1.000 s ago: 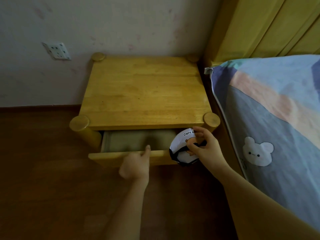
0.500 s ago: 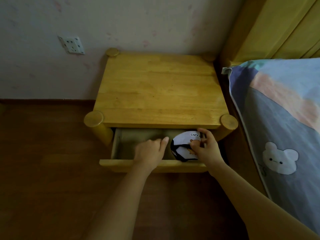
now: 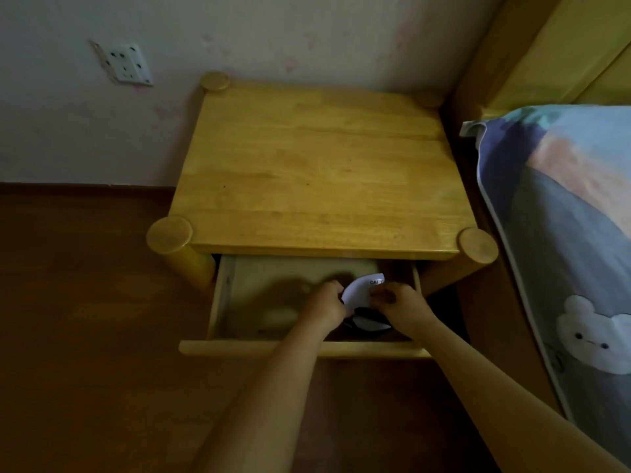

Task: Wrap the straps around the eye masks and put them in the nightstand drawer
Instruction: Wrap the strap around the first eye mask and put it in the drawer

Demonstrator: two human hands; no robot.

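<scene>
A white eye mask (image 3: pixel 360 290) with black printed letters and a black strap sits inside the open drawer (image 3: pixel 239 348) of the wooden nightstand (image 3: pixel 317 172), at the drawer's right side. Both hands are down in the drawer. My left hand (image 3: pixel 324 307) holds the mask's left edge with curled fingers. My right hand (image 3: pixel 401 307) pinches its right edge. Under the hands lies a dark bundle with a white patch (image 3: pixel 367 322), possibly a second mask, partly hidden.
A bed with a blue cartoon-bear cover (image 3: pixel 573 254) stands close on the right, against a yellow headboard (image 3: pixel 553 52). A wall socket (image 3: pixel 124 64) is on the wall at the left. Dark wood floor (image 3: pixel 85 319) spreads left and in front of the nightstand.
The drawer has come further out. My right hand lowered the mask into the drawer, and my left hand left the drawer front and took hold of the mask's left edge.
</scene>
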